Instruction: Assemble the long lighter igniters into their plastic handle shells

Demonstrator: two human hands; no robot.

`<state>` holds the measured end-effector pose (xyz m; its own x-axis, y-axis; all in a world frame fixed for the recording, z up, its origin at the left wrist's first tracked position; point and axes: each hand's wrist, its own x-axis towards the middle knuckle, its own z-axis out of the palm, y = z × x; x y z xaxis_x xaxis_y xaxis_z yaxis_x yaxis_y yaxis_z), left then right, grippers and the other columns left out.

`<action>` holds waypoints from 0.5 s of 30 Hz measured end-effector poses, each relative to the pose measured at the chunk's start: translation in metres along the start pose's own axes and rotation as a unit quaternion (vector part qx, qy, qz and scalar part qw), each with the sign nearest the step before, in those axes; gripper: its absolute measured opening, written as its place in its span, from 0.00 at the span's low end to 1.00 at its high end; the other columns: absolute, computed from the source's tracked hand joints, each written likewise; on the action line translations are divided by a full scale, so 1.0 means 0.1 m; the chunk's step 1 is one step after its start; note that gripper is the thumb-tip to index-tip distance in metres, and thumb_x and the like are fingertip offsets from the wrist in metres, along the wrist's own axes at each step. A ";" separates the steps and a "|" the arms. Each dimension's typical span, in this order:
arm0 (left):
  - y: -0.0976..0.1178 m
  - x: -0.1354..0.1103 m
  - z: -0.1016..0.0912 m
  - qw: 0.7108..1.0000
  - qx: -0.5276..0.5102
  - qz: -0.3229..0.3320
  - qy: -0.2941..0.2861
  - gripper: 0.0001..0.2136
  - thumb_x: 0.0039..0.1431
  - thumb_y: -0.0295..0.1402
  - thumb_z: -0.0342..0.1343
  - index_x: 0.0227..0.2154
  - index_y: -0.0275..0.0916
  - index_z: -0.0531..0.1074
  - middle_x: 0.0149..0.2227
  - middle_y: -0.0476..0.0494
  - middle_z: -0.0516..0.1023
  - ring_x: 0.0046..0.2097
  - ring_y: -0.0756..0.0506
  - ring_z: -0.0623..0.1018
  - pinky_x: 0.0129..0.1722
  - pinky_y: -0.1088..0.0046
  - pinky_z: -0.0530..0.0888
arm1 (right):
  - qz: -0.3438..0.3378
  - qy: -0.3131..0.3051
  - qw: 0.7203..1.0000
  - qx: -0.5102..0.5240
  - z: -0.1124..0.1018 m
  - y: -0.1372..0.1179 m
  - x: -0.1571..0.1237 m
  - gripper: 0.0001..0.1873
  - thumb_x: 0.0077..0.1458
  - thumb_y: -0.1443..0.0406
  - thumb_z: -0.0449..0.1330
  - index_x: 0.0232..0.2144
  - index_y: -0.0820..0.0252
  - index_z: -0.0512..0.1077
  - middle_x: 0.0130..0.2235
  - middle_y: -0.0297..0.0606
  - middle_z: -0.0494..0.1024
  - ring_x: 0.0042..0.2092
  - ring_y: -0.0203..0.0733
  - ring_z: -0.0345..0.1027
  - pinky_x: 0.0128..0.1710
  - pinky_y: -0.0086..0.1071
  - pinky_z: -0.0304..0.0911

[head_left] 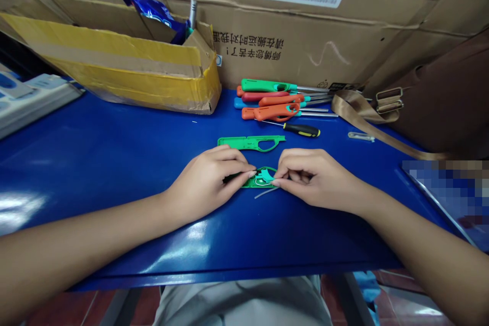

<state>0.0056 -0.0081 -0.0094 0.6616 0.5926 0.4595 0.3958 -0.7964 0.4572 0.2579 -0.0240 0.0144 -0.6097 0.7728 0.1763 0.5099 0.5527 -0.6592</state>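
A green lighter casing half (249, 184) lies on the blue table between my hands, with a thin white wire and a teal trigger (265, 176) in it. My left hand (208, 178) is closed in a pinch over the casing's left part; what its fingertips hold is hidden. With thumb and forefinger, my right hand (311, 178) grips the teal trigger at its right side. Just below the casing rests a thin clear tube (263, 193). The other green casing half (244, 142), hollow side up, lies beyond my left hand.
Several long-nosed lighters (271, 99) are piled at the back, beside a black-and-yellow screwdriver (301, 129). A yellow-taped cardboard box (153, 76) stands back left. At right are a brown strap (359, 117), a small clear piece (361, 136) and a brown bag (439, 97).
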 end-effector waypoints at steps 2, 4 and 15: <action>0.00 0.01 0.00 1.000 0.002 0.004 0.001 0.08 0.68 0.29 0.58 0.41 0.36 0.82 0.38 0.43 0.81 0.40 0.46 0.79 0.42 0.69 0.77 | 0.002 0.007 1.000 0.014 0.01 0.01 0.00 0.07 0.61 0.68 0.63 0.29 0.62 0.75 0.29 0.32 0.71 0.26 0.29 0.59 0.27 0.26 0.55; 0.00 0.01 0.00 1.000 0.004 0.005 0.002 0.08 0.68 0.29 0.57 0.41 0.36 0.82 0.38 0.43 0.81 0.41 0.46 0.79 0.42 0.69 0.77 | 0.001 0.007 0.999 0.031 0.01 0.02 0.01 0.08 0.61 0.69 0.63 0.29 0.62 0.76 0.29 0.33 0.72 0.27 0.29 0.61 0.26 0.26 0.55; 0.01 0.00 0.00 1.000 0.001 0.007 -0.002 0.08 0.68 0.29 0.57 0.41 0.35 0.82 0.38 0.43 0.81 0.40 0.46 0.79 0.41 0.69 0.76 | 0.005 -0.020 0.999 0.040 -0.02 0.00 -0.01 0.08 0.62 0.71 0.61 0.31 0.64 0.77 0.31 0.33 0.73 0.27 0.28 0.60 0.25 0.24 0.55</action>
<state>0.0059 -0.0087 -0.0092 0.6696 0.5805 0.4632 0.3873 -0.8051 0.4492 0.2594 -0.0243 0.0158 -0.6290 0.7645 0.1413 0.4669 0.5168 -0.7176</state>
